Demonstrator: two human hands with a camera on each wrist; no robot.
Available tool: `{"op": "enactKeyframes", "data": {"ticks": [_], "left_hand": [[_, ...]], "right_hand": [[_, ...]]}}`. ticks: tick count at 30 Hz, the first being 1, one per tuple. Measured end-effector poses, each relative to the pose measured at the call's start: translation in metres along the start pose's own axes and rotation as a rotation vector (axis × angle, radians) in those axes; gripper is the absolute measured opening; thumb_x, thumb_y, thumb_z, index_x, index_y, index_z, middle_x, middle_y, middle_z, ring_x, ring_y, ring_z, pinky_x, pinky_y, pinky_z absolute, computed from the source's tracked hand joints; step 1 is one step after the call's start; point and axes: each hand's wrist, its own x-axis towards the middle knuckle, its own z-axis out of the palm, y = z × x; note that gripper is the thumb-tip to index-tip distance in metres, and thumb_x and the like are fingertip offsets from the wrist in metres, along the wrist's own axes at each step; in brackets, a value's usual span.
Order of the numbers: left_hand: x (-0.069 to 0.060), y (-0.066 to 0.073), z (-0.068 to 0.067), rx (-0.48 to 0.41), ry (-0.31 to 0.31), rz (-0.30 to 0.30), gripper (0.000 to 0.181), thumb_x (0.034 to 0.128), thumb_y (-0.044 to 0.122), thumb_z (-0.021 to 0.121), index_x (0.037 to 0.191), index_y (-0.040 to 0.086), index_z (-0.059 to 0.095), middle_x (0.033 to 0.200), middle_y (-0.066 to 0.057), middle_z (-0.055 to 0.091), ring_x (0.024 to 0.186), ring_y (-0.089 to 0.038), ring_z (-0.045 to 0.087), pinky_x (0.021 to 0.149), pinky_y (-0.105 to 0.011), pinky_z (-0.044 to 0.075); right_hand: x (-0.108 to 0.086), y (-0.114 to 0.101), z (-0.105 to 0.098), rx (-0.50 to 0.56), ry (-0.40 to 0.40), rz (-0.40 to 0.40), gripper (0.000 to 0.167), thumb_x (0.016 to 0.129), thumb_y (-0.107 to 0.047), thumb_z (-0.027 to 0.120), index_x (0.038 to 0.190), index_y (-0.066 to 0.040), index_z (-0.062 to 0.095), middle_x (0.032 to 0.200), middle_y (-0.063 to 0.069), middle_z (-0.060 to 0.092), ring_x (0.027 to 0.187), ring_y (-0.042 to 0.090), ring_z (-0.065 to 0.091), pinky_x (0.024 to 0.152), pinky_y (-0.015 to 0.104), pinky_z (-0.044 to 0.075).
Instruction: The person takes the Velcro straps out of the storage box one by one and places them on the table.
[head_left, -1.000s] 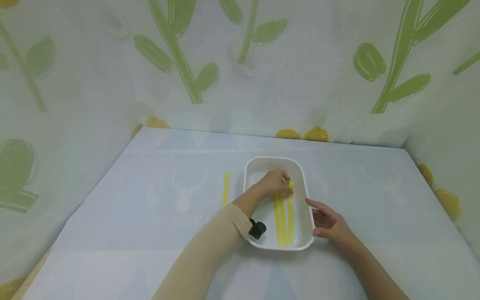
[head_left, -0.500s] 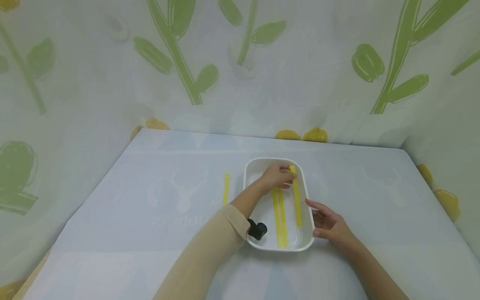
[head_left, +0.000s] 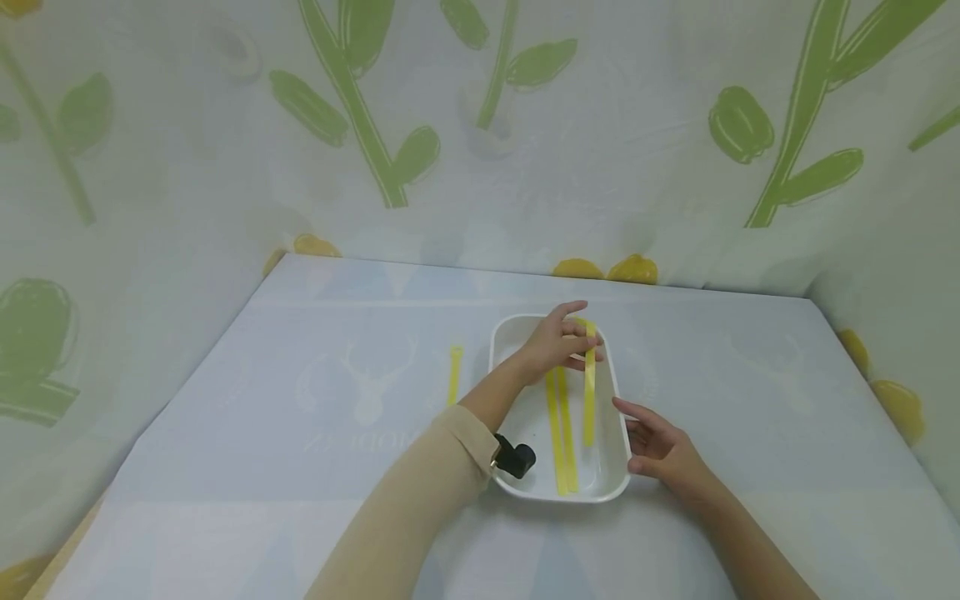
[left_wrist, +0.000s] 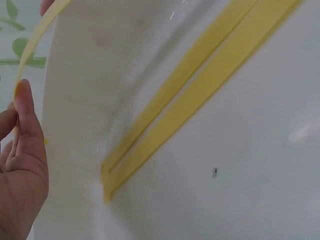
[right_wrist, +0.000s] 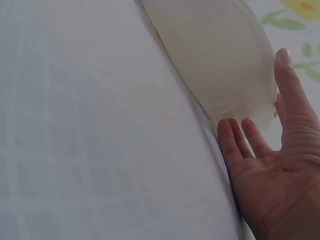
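Your left hand [head_left: 553, 343], right of centre in the head view, pinches a long flat yellow strip [head_left: 589, 400] between thumb and fingertips; its longer part runs down the frame from your fingers, over the white rounded-corner tray [head_left: 531, 421]. Two matching yellow strips [head_left: 554, 437] lie side by side in the tray, left of the held one. Your right hand [head_left: 667, 450], at the tray's right side, touches the outer wall with fingers extended. Left of the tray, another yellow strip [head_left: 454, 375] lies on the pale patterned table [head_left: 262, 417]
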Motion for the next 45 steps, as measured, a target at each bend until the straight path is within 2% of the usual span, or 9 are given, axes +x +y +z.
{"op": "enactKeyframes", "data": {"ticks": [6, 11, 18, 23, 27, 32, 35, 41, 45], "left_hand": [[-0.003, 0.003, -0.004, 0.028, -0.002, 0.061, 0.044, 0.0926, 0.007, 0.059, 0.135, 0.01, 0.048, 0.125, -0.017, 0.059, 0.097, -0.024, 0.067, 0.076, -0.035, 0.056], [-0.004, 0.007, -0.007, 0.062, -0.027, 0.06, 0.056, 0.0864, 0.009, 0.068, 0.138, 0.01, 0.046, 0.134, -0.013, 0.054, 0.097, -0.018, 0.066, 0.078, -0.033, 0.056], [-0.006, 0.021, -0.017, 0.035, -0.091, 0.067, 0.067, 0.0837, 0.0, 0.068, 0.143, 0.011, 0.039, 0.136, -0.004, 0.051, 0.105, -0.022, 0.064, 0.081, -0.035, 0.055], [-0.007, 0.032, -0.028, 0.076, -0.103, 0.075, 0.073, 0.0838, 0.002, 0.069, 0.146, 0.014, 0.032, 0.144, 0.003, 0.044, 0.108, -0.02, 0.064, 0.078, -0.033, 0.056], [-0.011, 0.041, -0.039, 0.091, -0.063, 0.082, 0.076, 0.0829, 0.003, 0.071, 0.147, 0.017, 0.031, 0.142, 0.0, 0.047, 0.107, -0.019, 0.064, 0.076, -0.032, 0.056], [-0.015, 0.054, -0.053, 0.122, -0.042, 0.086, 0.085, 0.0818, 0.004, 0.072, 0.15, 0.022, 0.024, 0.151, 0.0, 0.035, 0.107, -0.021, 0.064, 0.078, -0.032, 0.055], [-0.017, 0.059, -0.061, 0.146, -0.042, 0.085, 0.09, 0.0816, 0.005, 0.073, 0.152, 0.023, 0.019, 0.156, 0.005, 0.023, 0.108, -0.018, 0.064, 0.08, -0.032, 0.055], [-0.023, 0.064, -0.077, 0.17, -0.037, 0.082, 0.093, 0.0822, 0.004, 0.072, 0.153, 0.025, 0.014, 0.157, 0.005, 0.019, 0.11, -0.018, 0.063, 0.082, -0.032, 0.054], [-0.028, 0.064, -0.088, 0.162, -0.044, 0.098, 0.093, 0.0827, 0.001, 0.07, 0.153, 0.022, 0.013, 0.158, 0.002, 0.016, 0.112, -0.021, 0.062, 0.079, -0.033, 0.055]], "right_hand": [[0.0, 0.001, 0.0, 0.016, 0.017, 0.044, 0.066, 0.085, -0.003, 0.067, 0.144, -0.003, 0.036, 0.135, -0.006, 0.051, 0.113, 0.01, 0.058, 0.093, 0.022, 0.047], [0.0, 0.001, 0.001, 0.026, 0.01, 0.024, 0.065, 0.086, -0.002, 0.066, 0.144, -0.004, 0.037, 0.135, -0.004, 0.052, 0.113, 0.011, 0.058, 0.093, 0.022, 0.047], [0.001, -0.002, 0.002, 0.034, 0.002, -0.016, 0.065, 0.086, 0.0, 0.065, 0.144, -0.003, 0.036, 0.138, -0.003, 0.05, 0.115, 0.012, 0.057, 0.093, 0.022, 0.047], [0.001, -0.002, 0.002, 0.046, 0.011, -0.002, 0.065, 0.086, 0.001, 0.065, 0.144, -0.004, 0.037, 0.137, -0.001, 0.051, 0.114, 0.013, 0.058, 0.093, 0.022, 0.047], [0.001, -0.002, 0.003, 0.051, 0.006, 0.008, 0.065, 0.086, 0.001, 0.065, 0.144, -0.004, 0.037, 0.135, 0.0, 0.053, 0.114, 0.013, 0.058, 0.093, 0.022, 0.047], [0.002, -0.001, 0.002, 0.064, -0.02, -0.022, 0.065, 0.086, 0.001, 0.065, 0.144, -0.002, 0.035, 0.135, 0.003, 0.053, 0.115, 0.014, 0.057, 0.093, 0.023, 0.047], [0.003, -0.001, 0.002, 0.072, -0.026, -0.029, 0.065, 0.086, 0.001, 0.064, 0.145, -0.002, 0.035, 0.135, 0.003, 0.053, 0.114, 0.015, 0.058, 0.093, 0.023, 0.048], [0.003, -0.001, 0.001, 0.071, -0.024, -0.015, 0.065, 0.087, -0.001, 0.065, 0.145, -0.003, 0.035, 0.132, 0.002, 0.055, 0.113, 0.015, 0.059, 0.091, 0.024, 0.049], [0.002, -0.001, 0.0, 0.062, -0.017, -0.007, 0.065, 0.087, -0.001, 0.065, 0.144, -0.003, 0.036, 0.133, 0.001, 0.055, 0.112, 0.015, 0.059, 0.091, 0.024, 0.049]]}}
